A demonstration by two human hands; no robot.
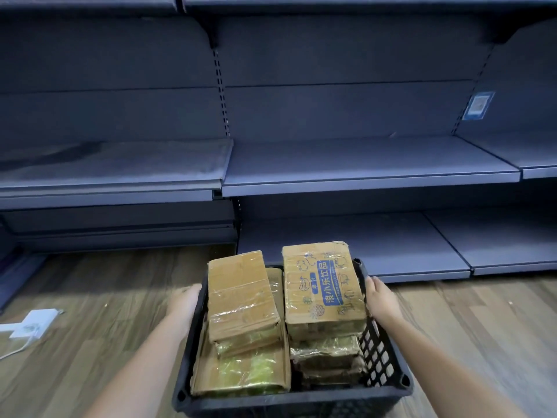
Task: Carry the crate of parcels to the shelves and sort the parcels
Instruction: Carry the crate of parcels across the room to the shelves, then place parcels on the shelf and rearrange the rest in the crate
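A black plastic crate [378,354] with lattice-holed walls is held up in front of the grey metal shelves [367,173], above the wood-patterned floor [99,297]. The left hand [184,300] clasps the crate's left wall from outside, and the right hand [380,298] wraps over the right rim, fingers closed on it. Inside sit brown cardboard parcels bound in glossy clear tape, packed in two stacks that rise above the rim. The top left parcel [242,295] is plain brown and lies slightly skewed. The top right parcel [322,285] carries a blue label strip with white characters and small line drawings of fruit. On the floor to the left lies a white power strip [31,322] with its cable.
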